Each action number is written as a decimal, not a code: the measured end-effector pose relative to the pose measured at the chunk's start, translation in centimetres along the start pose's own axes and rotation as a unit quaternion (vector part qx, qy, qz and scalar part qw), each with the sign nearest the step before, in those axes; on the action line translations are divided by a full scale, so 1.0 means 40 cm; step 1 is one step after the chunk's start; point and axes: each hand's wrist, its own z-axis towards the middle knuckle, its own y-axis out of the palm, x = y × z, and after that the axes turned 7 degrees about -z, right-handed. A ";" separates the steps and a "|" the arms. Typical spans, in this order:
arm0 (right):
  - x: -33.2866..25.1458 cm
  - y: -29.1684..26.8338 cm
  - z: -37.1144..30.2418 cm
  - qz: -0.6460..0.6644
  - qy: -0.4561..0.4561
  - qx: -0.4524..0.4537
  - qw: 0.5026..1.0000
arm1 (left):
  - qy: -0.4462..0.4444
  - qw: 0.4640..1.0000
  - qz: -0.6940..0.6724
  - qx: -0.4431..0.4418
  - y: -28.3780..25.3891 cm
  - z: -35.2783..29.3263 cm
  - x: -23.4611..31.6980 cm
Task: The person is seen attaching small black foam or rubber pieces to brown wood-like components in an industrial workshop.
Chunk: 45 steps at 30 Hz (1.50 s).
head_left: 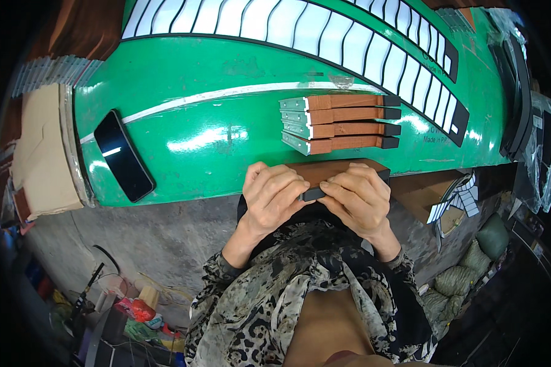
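Note:
At the front edge of the green table, my left hand (272, 196) and my right hand (360, 197) grip a brown block-like piece (317, 172) with a dark edge. The fingers of both hands are bent, and their tips come close together over its near dark side. The palms hide much of its two ends. Just beyond my hands lies a row of several similar brown wood-like pieces (352, 129), side by side. Their right ends are black, and their left ends carry pale grey-green metal parts.
A black phone (123, 156) lies on the green tabletop (208, 67) at left, beside a cardboard box (49, 150). White strips (330, 37) with black dividers curve across the back. More brown pieces (86, 27) are stacked far left. Plastic-wrapped dark parts (520, 92) stand at right.

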 end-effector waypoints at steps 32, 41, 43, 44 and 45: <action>-0.014 0.006 -0.020 -0.004 0.045 0.049 0.998 | -0.104 0.994 -0.037 -0.009 0.003 0.007 0.033; -0.019 0.004 -0.011 -0.046 0.013 0.071 0.996 | -0.105 0.994 -0.030 -0.004 0.008 0.009 0.037; -0.019 0.001 -0.010 -0.052 0.010 0.066 0.996 | -0.113 0.993 -0.035 -0.004 0.007 0.009 0.035; -0.017 0.002 -0.011 -0.053 0.010 0.067 0.996 | -0.112 0.993 -0.036 -0.004 0.006 0.007 0.034; -0.014 0.005 -0.013 -0.039 0.014 0.064 0.997 | -0.110 0.993 -0.039 -0.006 0.005 0.006 0.032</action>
